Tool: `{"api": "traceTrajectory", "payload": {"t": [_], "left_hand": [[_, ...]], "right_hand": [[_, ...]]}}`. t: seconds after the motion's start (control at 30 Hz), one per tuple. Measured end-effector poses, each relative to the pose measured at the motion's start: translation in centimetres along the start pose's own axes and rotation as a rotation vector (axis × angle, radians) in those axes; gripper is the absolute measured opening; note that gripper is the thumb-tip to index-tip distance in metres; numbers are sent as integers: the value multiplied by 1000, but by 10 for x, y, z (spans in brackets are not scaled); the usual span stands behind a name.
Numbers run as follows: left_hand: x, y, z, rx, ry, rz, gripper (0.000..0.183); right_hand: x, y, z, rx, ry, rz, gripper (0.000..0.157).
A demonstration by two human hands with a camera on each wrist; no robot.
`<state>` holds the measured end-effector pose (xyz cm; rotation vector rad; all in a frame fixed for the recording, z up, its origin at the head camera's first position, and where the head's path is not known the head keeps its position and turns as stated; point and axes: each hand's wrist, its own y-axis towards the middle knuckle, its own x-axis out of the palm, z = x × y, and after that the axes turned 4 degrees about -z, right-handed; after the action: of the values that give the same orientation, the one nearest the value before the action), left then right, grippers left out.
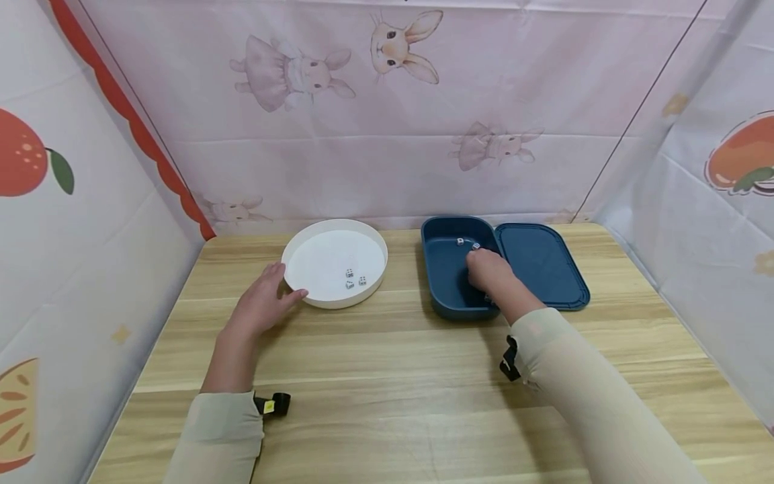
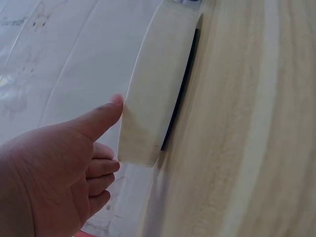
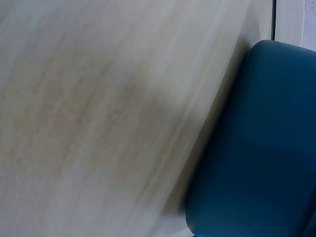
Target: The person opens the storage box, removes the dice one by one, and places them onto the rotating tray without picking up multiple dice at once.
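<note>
Three white dice (image 1: 349,273) lie in the front part of a round white tray (image 1: 317,259). My left hand (image 1: 261,301) rests at the tray's left edge, with thumb and fingers spread and relaxed. In the left wrist view its thumb tip touches the tray's side wall (image 2: 153,84). My right hand (image 1: 491,274) reaches down into a dark blue box (image 1: 441,286); its fingertips are hidden, so any hold on a die cannot be made out. A few dice (image 1: 460,240) show around that hand inside the box. The right wrist view shows only the box's outer wall (image 3: 256,148) and tabletop.
A dark blue lid (image 1: 547,269) lies flat against the right side of the box. Everything stands on a wood-grain table (image 1: 375,390). Printed cloth (image 1: 363,168) walls rise at the back and both sides, close behind the tray and box.
</note>
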<state>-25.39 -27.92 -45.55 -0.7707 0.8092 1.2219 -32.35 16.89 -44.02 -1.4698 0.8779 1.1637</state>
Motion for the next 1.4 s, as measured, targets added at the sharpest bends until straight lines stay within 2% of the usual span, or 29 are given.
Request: {"api": "traceTrajectory", "payload": {"t": [0.47, 0.7, 0.93, 1.13, 1.4], "left_hand": [[-1, 0, -4, -11, 6, -27, 92], [-1, -1, -1, 28, 2, -12, 91], [-2, -2, 3, 22, 6, -41, 95], [-2, -2, 3, 15, 8, -41, 93], [-1, -1, 2, 11, 3, -45, 94]], "right_hand": [[1, 2, 2, 16, 24, -6, 21], [1, 1, 2, 22, 31, 3, 20], [0, -2, 3, 4, 31, 14, 20], [2, 0, 4, -32, 60, 45, 17], [6, 2, 3, -131, 200, 110, 24]]}}
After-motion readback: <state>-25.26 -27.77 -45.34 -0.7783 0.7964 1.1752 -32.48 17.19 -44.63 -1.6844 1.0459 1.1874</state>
